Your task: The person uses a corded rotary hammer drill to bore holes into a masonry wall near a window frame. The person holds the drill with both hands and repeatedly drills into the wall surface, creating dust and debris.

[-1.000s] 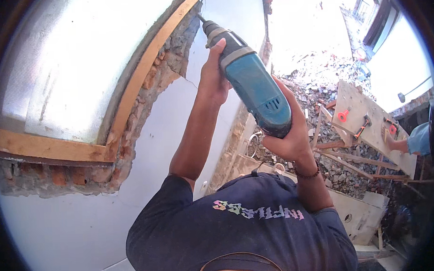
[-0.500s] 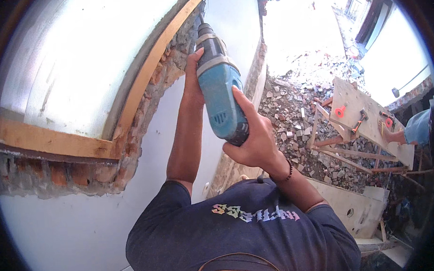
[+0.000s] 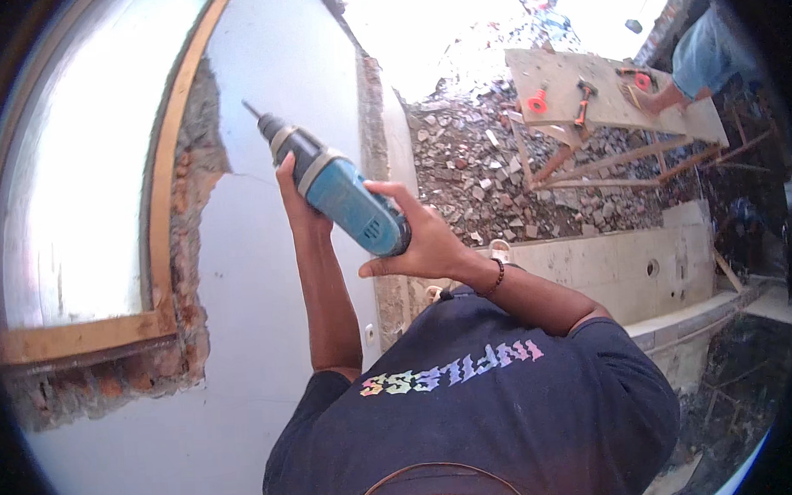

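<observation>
A teal and black rotary hammer drill point(image 3: 346, 197) is gripped in both hands in front of my chest. Its bit point(image 3: 250, 108) points up and to the left, across the pale wall point(image 3: 269, 226). My left hand point(image 3: 300, 197) is wrapped round the front of the body, behind the chuck. Around the rear handle my right hand point(image 3: 424, 239) is closed; the drill hides part of its fingers. Left of the bit is a wooden window frame point(image 3: 161, 212), bordered by broken brick and mortar point(image 3: 193, 180). Whether the bit touches the wall I cannot tell.
At right, a rough wooden trestle platform point(image 3: 617, 74) stands over rubble point(image 3: 463, 158). On it lie a hammer point(image 3: 584, 101), red-orange items point(image 3: 539, 101) and another person's bare foot point(image 3: 657, 100). A low ledge point(image 3: 598, 275) runs beside me; an outlet point(image 3: 370, 333) is on the wall.
The drill has come away from the broken strip beside the window frame, and its bit now shows whole. It tilts further left. My view has turned right; both hands keep their grip.
</observation>
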{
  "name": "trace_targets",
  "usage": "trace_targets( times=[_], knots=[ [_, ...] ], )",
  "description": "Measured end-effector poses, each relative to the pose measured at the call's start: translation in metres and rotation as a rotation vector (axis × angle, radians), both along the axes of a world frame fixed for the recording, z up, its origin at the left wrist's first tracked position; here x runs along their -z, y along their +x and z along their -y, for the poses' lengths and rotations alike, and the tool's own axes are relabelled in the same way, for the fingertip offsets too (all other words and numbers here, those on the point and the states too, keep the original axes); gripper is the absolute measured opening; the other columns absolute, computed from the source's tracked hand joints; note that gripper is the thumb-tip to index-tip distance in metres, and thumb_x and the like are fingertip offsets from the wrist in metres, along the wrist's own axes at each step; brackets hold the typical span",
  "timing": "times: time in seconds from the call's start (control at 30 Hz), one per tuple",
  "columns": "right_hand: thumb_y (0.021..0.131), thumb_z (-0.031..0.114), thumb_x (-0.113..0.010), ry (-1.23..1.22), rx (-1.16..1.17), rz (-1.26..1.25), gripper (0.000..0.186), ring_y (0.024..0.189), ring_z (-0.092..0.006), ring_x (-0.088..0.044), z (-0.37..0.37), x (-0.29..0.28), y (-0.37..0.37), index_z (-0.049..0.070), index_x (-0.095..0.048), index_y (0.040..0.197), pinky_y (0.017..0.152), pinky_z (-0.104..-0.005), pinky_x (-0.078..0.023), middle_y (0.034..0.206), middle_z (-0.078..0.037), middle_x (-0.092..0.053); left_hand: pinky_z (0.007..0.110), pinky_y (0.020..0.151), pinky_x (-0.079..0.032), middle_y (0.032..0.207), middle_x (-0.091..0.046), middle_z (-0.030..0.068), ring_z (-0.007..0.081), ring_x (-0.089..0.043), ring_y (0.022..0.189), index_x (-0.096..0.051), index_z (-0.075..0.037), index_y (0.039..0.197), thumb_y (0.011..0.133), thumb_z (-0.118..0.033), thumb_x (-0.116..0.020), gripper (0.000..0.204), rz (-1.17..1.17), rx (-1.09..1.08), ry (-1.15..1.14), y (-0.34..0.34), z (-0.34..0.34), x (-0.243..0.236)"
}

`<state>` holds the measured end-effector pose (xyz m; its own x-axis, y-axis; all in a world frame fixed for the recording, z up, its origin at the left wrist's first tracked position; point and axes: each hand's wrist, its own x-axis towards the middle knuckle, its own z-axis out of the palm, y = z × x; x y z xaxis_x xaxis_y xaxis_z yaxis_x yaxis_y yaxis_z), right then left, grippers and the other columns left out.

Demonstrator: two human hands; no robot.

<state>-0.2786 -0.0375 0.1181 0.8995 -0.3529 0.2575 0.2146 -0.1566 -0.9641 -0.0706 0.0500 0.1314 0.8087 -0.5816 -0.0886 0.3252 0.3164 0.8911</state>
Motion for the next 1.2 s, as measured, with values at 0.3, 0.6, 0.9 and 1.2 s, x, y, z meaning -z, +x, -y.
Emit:
trace_targets(
  times=[0.3,0.6,0.9,1.2],
  knots=[
    [0.071,0.035,-0.096,0.077,-0.165,-0.113,0.103,0.120,-0.0238,-0.062,0.055,0.010,-0.020,0.010,-0.037,0.151,0.103,-0.0410,-0.050,0.131,-0.014,-0.060,0.036,0.089,-0.053,0.107,-0.067,0.0088,0.0197,-0.066,0.097,-0.056,0.000,0.126,0.095,-0.050,-0.064,0.059,-0.047,-0.250,0.107,-0.041,0.022,0.029],
    [0.071,0.045,-0.093,-0.025,-0.036,0.018,0.109,0.130,-0.0342,-0.058,0.028,0.010,0.034,0.010,-0.035,0.156,0.109,-0.0445,-0.047,0.146,-0.020,-0.053,0.041,0.084,-0.060,0.113,-0.066,0.0150,0.0259,-0.070,0.099,-0.053,-0.003,0.131,0.093,-0.055,-0.054,0.064,0.016,-0.044,0.077,0.027,0.010,0.010],
    [0.071,0.043,-0.094,-0.044,0.098,0.065,0.109,0.127,-0.0334,-0.061,-0.001,-0.001,0.056,0.008,-0.035,0.156,0.106,-0.0440,-0.049,0.141,-0.020,-0.057,0.040,0.093,-0.054,0.114,-0.067,0.0131,0.0246,-0.068,0.105,-0.054,-0.001,0.130,0.098,-0.051,-0.055,0.060,0.043,0.038,0.036,0.055,0.010,-0.005],
    [0.072,0.038,-0.094,-0.067,0.102,-0.003,0.111,0.135,-0.0273,-0.052,0.006,0.002,0.061,0.003,-0.032,0.157,0.111,-0.0411,-0.042,0.148,-0.018,-0.051,0.035,0.091,-0.049,0.100,-0.068,0.0076,0.0182,-0.064,0.093,-0.065,0.001,0.111,0.093,-0.051,-0.065,0.055,0.062,-0.032,0.010,0.066,0.019,0.009]
  ],
)
